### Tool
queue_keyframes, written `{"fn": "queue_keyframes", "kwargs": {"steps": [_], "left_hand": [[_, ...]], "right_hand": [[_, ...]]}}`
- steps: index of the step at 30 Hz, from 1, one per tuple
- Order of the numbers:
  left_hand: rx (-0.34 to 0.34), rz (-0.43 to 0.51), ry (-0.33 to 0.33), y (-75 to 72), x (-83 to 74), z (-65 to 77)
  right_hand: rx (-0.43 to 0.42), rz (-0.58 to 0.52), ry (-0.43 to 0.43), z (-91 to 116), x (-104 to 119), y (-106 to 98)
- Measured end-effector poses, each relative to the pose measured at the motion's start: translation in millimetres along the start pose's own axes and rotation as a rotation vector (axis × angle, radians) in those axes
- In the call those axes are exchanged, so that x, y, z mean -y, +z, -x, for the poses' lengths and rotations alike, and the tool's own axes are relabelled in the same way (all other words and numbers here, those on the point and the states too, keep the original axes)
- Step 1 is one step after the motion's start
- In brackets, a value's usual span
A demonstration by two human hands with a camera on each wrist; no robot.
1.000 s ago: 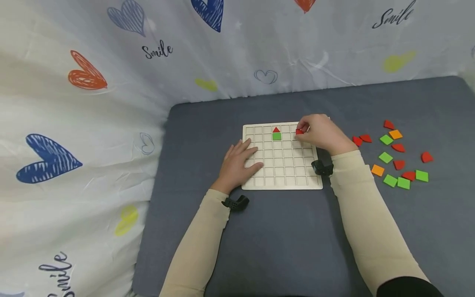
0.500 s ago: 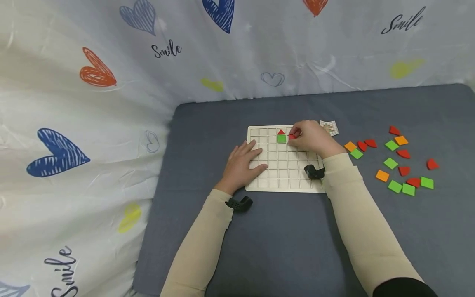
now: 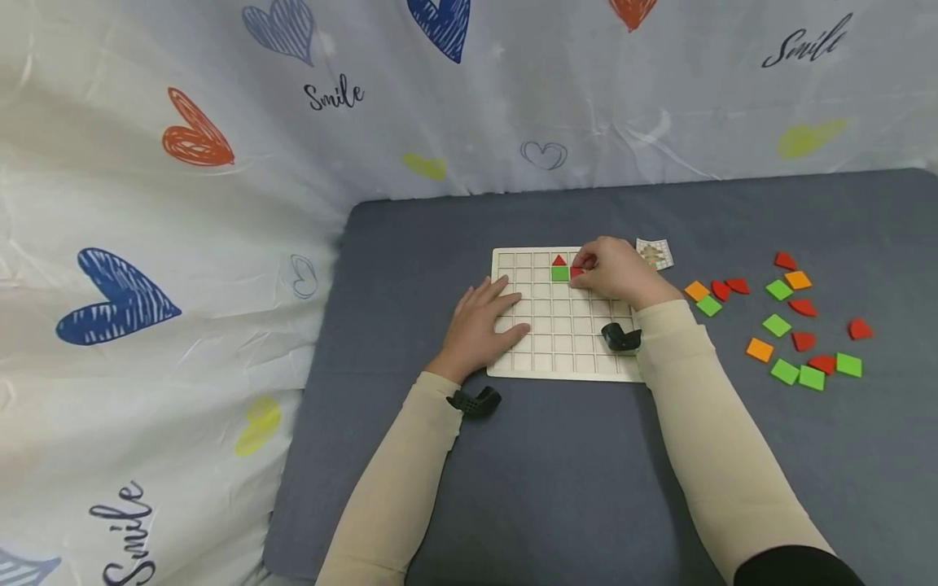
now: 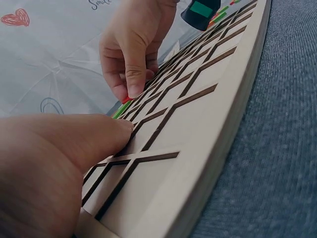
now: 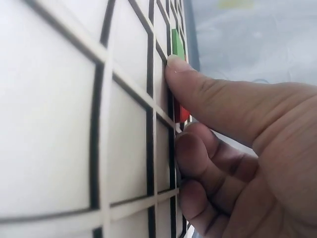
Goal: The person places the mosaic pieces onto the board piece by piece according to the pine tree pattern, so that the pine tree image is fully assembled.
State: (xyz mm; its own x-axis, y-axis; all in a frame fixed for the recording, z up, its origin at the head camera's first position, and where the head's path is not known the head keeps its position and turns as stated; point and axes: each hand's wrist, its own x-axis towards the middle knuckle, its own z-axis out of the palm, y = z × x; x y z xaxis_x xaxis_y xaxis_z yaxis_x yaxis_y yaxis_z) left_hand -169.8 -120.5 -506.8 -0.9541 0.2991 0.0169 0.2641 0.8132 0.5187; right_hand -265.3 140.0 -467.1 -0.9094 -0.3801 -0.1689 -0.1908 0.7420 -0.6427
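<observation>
A pale wooden grid board [image 3: 560,345] lies on the table. In one of its upper cells sits a green square tile [image 3: 560,274], with a red triangle tile [image 3: 559,260] directly above it. My right hand [image 3: 617,271] pinches a red tile [image 3: 576,273] at the cell just right of the green square. In the right wrist view the thumb partly covers this red tile [image 5: 182,112], close against the grid. Fingers spread, my left hand [image 3: 479,327] rests on the board's left edge; its thumb [image 4: 106,136] lies over the grid in the left wrist view.
Right of the board, loose red tiles [image 3: 861,329], green tiles [image 3: 812,378] and orange tiles [image 3: 760,350] are scattered on the grey table [image 3: 557,472]. A small picture card [image 3: 655,254] lies behind the right hand. A printed curtain [image 3: 476,106] stands behind the table.
The right hand has carried the red tile leftward to beside the green square, uncovering the picture card and some tiles. The left hand stays on the board. The head view has shifted slightly.
</observation>
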Motion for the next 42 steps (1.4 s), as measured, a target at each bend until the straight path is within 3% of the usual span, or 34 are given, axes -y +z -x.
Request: {"fn": "queue_keyframes", "kwargs": {"steps": [18,29,42], "left_hand": [[-0.011,0.005,-0.004,-1.1,-1.5,0.4],[-0.015,0.016,0.002,0.8,-2.7,1.2],[-0.019,0.011,-0.004,-1.7,-4.2,1.1]], "right_hand": [[-0.032,-0.040,0.010,12,1,2],[-0.059,0.048,-0.067,18,-3,6],[-0.057,0.072,-0.054,28,1,2]]}}
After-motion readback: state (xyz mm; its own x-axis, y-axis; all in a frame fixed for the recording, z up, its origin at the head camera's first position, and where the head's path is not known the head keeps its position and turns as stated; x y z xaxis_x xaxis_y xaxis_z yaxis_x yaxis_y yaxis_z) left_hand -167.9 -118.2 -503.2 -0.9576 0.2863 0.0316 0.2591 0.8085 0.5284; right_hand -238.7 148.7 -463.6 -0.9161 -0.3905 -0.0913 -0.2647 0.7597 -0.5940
